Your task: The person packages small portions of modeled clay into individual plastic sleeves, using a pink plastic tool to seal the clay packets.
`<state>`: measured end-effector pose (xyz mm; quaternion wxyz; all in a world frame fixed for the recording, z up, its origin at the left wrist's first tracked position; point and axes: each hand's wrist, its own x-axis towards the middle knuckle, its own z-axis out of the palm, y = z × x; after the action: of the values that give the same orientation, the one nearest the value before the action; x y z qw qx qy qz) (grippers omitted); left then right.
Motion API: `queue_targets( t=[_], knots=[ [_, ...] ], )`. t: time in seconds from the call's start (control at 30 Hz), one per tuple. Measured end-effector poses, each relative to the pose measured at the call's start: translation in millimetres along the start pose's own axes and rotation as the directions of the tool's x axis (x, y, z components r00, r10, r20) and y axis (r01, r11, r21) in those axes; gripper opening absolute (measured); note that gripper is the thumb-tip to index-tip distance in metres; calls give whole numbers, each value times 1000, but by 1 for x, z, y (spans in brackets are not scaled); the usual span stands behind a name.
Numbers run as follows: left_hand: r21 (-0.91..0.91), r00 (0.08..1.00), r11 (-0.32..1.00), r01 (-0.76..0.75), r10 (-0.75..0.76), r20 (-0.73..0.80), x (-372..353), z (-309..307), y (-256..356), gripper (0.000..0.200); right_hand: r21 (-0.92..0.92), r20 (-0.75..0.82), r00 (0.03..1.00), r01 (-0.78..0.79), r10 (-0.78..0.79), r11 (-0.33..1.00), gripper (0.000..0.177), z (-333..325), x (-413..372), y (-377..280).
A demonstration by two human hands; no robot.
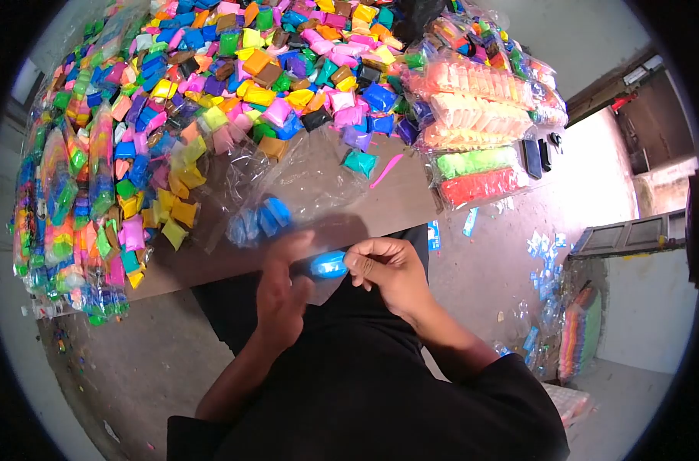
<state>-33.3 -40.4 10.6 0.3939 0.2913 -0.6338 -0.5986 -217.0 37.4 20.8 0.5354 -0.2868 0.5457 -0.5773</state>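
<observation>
A small blue packet (pixel 330 266) in shiny clear wrapping is pinched at its right end by my right hand (pixel 388 270), just off the table's near edge. On the packet's left side is my left hand (pixel 280 288), slightly blurred, with its fingers apart and nothing visible in them. Beyond the hands, several blue packets (pixel 266 218) lie together in clear plastic on the table (pixel 395 201). A large crumpled clear bag (pixel 311 165) spreads behind them. Further right are a teal packet (pixel 359 162) and a pink plastic stick (pixel 386 171).
A big heap of colourful wrapped packets (pixel 276 111) covers the far and left table. Filled long bags (pixel 79 207) line the left side. On the right are stacked bags of peach (pixel 476 115), green (pixel 478 162) and red (pixel 480 187) pieces, and a dark phone-like object (pixel 531 158). Blue-and-white wrappers (pixel 545 261) litter the floor.
</observation>
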Motion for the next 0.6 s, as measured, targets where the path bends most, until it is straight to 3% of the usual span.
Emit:
queue_targets(
  t=[0.03,0.07,0.13,0.2,0.23,0.3,0.33,0.37,0.4,0.43,0.47,0.5,0.53,0.57,0.6],
  knots=[
    [123,992,985,-124,119,50,2,5,6,32,104,11,998,-58,57,993,9,-2,2,-1],
    [122,992,985,-123,118,50,0,8,3,32,206,29,993,-116,113,972,10,-4,2,-1],
    [-2,990,1000,-7,7,143,-7,12,-7,43,205,63,992,-117,106,972,13,-5,4,4],
    [-14,987,997,76,-73,146,-9,9,-12,42,201,133,971,-220,196,955,16,-4,5,5],
    [-104,981,981,164,-151,123,-7,9,-12,40,199,134,972,-219,195,955,16,-7,9,7],
    [-196,967,949,248,-230,107,-6,9,-11,38,24,-43,994,-100,101,995,20,-20,28,13],
    [-145,973,965,220,-207,105,-6,7,-8,36,-320,-32,983,161,-180,934,24,-32,45,14],
    [-93,978,977,192,-182,104,-6,6,-5,33,-677,-96,896,261,-433,688,21,-44,60,19],
    [-92,978,978,190,-180,102,-6,6,-1,33,-821,-53,857,255,-512,511,18,-55,72,14],
    [-151,971,963,222,-204,125,-6,7,4,32,-924,8,817,227,-577,309,21,-64,83,9],
    [-208,962,944,255,-227,149,-6,8,7,31,-924,9,816,228,-577,308,21,-71,93,9],
    [-209,963,944,255,-227,148,-8,8,5,31,-953,58,775,229,-629,195,25,-78,102,12],
    [-334,961,905,264,-218,170,-9,9,2,29,-972,112,731,223,-673,80,30,-82,108,15],
    [-453,960,849,271,-205,190,-9,9,1,28,-976,103,816,194,-569,102,34,-85,111,18],
    [-455,960,848,271,-206,188,-10,9,1,28,-976,104,817,195,-567,101,34,-89,114,23]
  ],
)
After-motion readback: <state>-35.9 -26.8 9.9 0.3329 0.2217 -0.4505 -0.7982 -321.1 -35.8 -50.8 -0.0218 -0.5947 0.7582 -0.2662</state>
